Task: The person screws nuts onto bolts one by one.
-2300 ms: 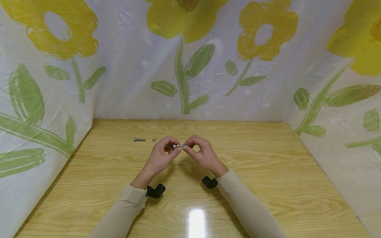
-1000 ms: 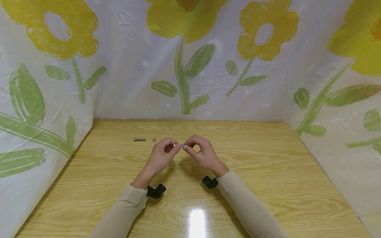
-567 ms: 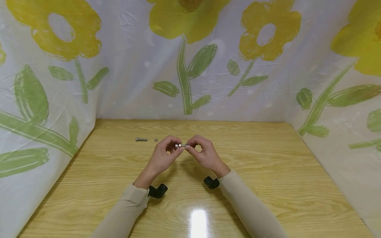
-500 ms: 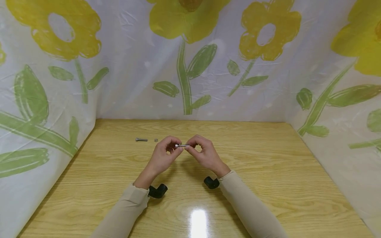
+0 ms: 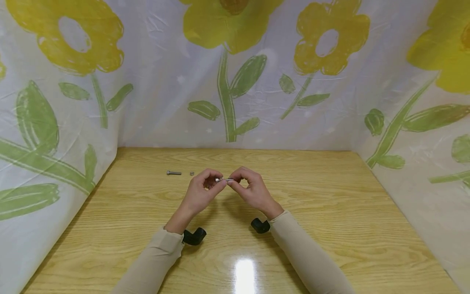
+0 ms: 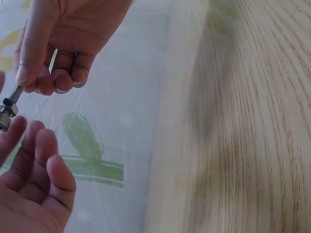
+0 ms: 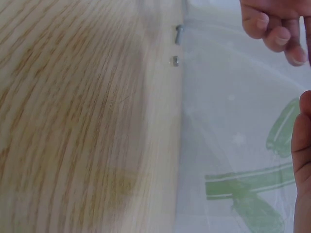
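Above the table, a silver socket-head bolt [image 5: 230, 179] is held lengthwise between the two hands. My right hand [image 5: 253, 192] pinches its threaded end between thumb and finger. My left hand [image 5: 198, 194] has thumb and fingertip at the hex nut [image 6: 8, 105], close to the bolt head. In the head view, the left thumb mostly hides this nut. The left wrist view shows the left hand's other fingers loosely bent, apart from the bolt. In the right wrist view only parts of both hands show, and the held bolt is out of frame.
A second bolt [image 5: 174, 173] lies on the wooden table [image 5: 315, 192], left of the hands, with a loose nut [image 5: 191, 173] beside it. Black wrist mounts [image 5: 194, 236] sit by both cuffs. A flower-printed cloth [image 5: 161, 90] encloses the table at the back and sides.
The left thumb and finger shift back and forth at the nut, which showed plainly 0.6 s ago and is now mostly covered. The right hand keeps its pinch and place.
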Demonstrator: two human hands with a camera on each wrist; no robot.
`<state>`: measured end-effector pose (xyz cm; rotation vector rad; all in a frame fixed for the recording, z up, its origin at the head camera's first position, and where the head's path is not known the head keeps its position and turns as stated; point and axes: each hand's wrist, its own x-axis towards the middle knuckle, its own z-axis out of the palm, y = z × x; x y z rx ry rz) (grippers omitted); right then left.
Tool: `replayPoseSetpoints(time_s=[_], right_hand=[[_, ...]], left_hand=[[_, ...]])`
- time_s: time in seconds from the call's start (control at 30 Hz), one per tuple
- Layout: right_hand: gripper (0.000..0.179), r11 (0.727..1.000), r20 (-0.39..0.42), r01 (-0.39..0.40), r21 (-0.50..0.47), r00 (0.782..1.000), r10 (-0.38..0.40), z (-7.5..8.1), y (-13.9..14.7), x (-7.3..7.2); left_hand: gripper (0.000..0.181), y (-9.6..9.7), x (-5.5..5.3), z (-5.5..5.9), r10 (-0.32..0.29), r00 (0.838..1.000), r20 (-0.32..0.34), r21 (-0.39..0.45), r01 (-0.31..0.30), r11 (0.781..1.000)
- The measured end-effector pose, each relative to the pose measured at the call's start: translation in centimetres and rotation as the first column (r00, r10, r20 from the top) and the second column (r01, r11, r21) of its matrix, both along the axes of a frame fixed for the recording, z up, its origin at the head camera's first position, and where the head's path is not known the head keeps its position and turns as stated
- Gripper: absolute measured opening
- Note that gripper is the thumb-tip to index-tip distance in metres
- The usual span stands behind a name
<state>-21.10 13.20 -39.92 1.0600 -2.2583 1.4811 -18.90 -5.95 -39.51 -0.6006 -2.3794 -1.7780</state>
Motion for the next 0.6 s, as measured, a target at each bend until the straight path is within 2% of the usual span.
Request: replayPoseSetpoints(time_s=[0.3,0.37,0.6], right_hand=[[0.005,1.0,-0.003,0.001,-0.018,1.0,-0.001,0.01,-0.08,0.0],[0.005,1.0,-0.004,0.003,-0.017,1.0,-0.003,0.01,-0.1,-0.02],[0.005,1.0,-0.011,0.008,-0.005,1.0,-0.008,0.14,-0.1,0.06]], left_hand=[[0.015,0.05,-0.05,-0.03,-0.031,0.994,-0.102,0.028,0.034,0.999],[0.014,0.08,-0.03,-0.01,-0.025,0.995,-0.098,0.023,0.027,0.999],[0.012,0.04,-0.05,0.0,-0.012,1.0,-0.02,-0.001,0.012,1.0]])
